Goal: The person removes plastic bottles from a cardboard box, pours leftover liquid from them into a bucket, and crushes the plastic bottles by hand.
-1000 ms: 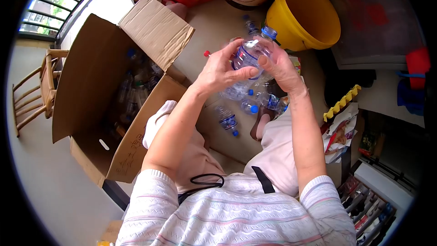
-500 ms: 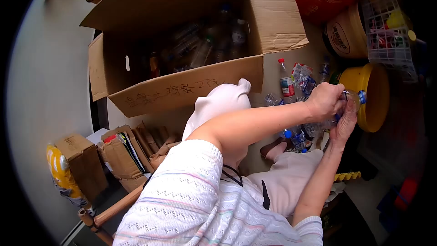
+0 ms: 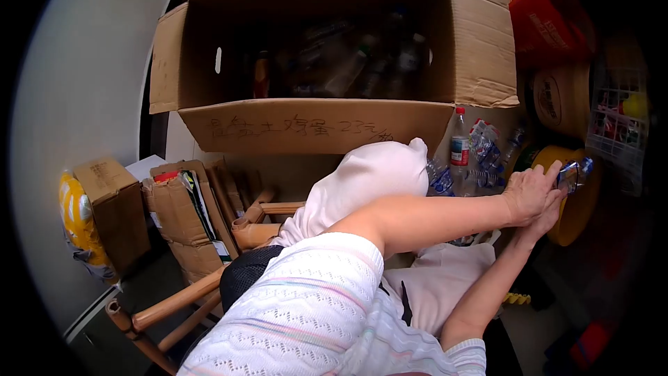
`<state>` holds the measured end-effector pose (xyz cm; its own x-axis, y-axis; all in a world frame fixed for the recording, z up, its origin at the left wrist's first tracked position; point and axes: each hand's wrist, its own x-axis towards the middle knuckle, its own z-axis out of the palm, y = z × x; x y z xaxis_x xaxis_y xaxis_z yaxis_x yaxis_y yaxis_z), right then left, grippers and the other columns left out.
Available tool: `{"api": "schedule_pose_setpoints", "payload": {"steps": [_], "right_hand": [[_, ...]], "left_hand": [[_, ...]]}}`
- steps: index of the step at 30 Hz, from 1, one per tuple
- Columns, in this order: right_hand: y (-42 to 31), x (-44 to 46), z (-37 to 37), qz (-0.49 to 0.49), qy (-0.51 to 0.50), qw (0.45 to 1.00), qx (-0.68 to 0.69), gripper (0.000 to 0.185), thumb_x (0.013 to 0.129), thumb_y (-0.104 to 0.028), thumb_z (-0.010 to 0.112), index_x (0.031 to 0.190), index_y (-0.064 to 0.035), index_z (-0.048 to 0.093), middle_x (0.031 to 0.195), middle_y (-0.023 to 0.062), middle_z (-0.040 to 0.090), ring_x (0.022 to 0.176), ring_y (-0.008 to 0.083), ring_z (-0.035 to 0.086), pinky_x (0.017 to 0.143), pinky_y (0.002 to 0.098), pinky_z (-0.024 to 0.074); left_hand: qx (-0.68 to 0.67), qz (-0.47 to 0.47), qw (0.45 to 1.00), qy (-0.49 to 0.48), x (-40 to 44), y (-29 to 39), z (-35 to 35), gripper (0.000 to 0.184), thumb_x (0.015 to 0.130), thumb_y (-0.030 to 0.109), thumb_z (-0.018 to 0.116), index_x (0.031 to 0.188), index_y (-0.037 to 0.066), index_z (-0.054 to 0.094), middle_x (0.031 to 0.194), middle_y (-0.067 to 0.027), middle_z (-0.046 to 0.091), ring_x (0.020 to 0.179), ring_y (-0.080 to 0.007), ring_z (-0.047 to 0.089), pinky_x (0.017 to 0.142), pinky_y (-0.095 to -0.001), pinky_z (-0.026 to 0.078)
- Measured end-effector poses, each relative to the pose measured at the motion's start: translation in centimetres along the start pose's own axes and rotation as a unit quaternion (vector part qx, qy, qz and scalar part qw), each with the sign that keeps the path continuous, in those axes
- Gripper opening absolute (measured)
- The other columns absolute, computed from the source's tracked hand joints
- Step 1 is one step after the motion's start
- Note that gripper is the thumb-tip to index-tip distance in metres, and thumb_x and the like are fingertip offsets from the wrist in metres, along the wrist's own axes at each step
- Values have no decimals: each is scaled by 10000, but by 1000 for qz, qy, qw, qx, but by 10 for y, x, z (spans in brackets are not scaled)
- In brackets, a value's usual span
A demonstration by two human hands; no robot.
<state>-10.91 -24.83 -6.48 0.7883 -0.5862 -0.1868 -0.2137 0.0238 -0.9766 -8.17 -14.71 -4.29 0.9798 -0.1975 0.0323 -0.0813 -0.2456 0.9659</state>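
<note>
A clear plastic bottle (image 3: 573, 175) with blue on it sticks out past my fingertips at the right. My left hand (image 3: 527, 195) reaches across from the left, its fingers closed at the near end of the bottle. Close beneath it, my right hand (image 3: 545, 218) is closed around the same end, partly covered by the left. The palms and the held part of the bottle are hidden. Just behind the bottle is a yellow bucket (image 3: 572, 226). To the left of my hands stands a bottle with a red cap (image 3: 459, 147), among several crumpled clear bottles (image 3: 487, 153).
A large open cardboard box (image 3: 229, 129) holding several bottles stands ahead. At the right are a red bag (image 3: 553, 21), a round tub (image 3: 553, 97) and a white wire basket (image 3: 619, 125). Folded cardboard (image 3: 174, 216) and a bamboo chair (image 3: 181, 299) are at the left.
The view has swung, so the box sits further right and lower. My hands are still together at the bottle, which has turned and now extends beyond the fingertips.
</note>
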Motion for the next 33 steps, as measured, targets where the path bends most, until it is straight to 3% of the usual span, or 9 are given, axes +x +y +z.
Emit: {"api": "schedule_pose_setpoints", "payload": {"steps": [6, 12, 14, 16, 18, 22, 24, 28, 33], "right_hand": [[11, -2, 13, 15, -56, 998, 38, 359, 982, -324, 421, 1156, -27, 526, 963, 46, 577, 862, 156, 569, 786, 300, 457], [27, 6, -10, 17, -115, 992, 42, 380, 972, -356, 445, 1146, -30, 533, 948, 48, 577, 852, 158, 568, 772, 302, 460], [14, -8, 24, 44, 25, 997, 56, 391, 944, -417, 484, 1059, -51, 563, 798, 20, 563, 707, 126, 554, 628, 263, 458], [15, -19, 25, 34, -33, 998, -45, 386, 915, -473, 506, 852, -92, 528, 535, -39, 421, 422, 57, 383, 392, 209, 303], [34, -18, 21, 18, -88, 995, -48, 351, 909, -437, 536, 906, -87, 512, 549, -34, 430, 430, 69, 418, 397, 204, 347], [51, -16, 29, -4, -107, 991, -75, 341, 898, -429, 561, 851, -94, 524, 618, -40, 489, 473, 63, 442, 408, 210, 355], [62, -6, 39, -48, -138, 987, -63, 311, 901, -386, 573, 907, -77, 537, 709, -31, 548, 541, 59, 487, 479, 202, 405], [26, -45, 110, -41, -220, 975, -6, 317, 916, -330, 572, 995, -23, 566, 874, -33, 590, 796, 64, 510, 737, 215, 426], [70, -46, 154, -291, -296, 840, -349, 282, 872, -316, 603, 841, -39, 559, 807, 127, 596, 794, 306, 543, 715, 377, 410]], "left_hand": [[65, 83, 993, -43, 2, -26, 19, 473, 834, 227, 552, 1150, -97, 412, 729, -170, 621, 674, -317, 637, 578, -396, 510], [101, 40, 982, -155, 10, -11, -20, 384, 827, 297, 571, 961, -62, 550, 754, -186, 642, 719, -323, 651, 656, -410, 516], [193, 69, 958, -200, 35, 3, -77, 381, 812, 368, 593, 814, -9, 647, 819, -192, 642, 842, -328, 641, 731, -419, 509], [219, 34, 968, -114, 64, -9, -128, 348, 836, 359, 560, 856, 33, 680, 842, -161, 649, 848, -320, 635, 739, -421, 510], [311, -8, 948, -66, 82, -66, -170, 305, 847, 357, 524, 831, 98, 683, 846, -127, 664, 847, -302, 634, 733, -414, 513], [395, -194, 866, -237, 15, -179, -255, 317, 851, 332, 503, 922, 84, 687, 911, -151, 655, 927, -332, 600, 784, -424, 480], [262, -285, 886, -254, -20, -185, -272, 337, 877, 331, 459, 975, 102, 686, 943, -147, 655, 947, -336, 587, 824, -421, 460], [312, -188, 894, -262, -67, -185, -249, 336, 892, 267, 373, 849, 75, 646, 897, -159, 617, 884, -349, 570, 781, -454, 458], [279, -179, 906, -265, -79, -188, -254, 338, 889, 260, 373, 808, 67, 639, 861, -158, 619, 869, -342, 570, 765, -451, 458]]}}
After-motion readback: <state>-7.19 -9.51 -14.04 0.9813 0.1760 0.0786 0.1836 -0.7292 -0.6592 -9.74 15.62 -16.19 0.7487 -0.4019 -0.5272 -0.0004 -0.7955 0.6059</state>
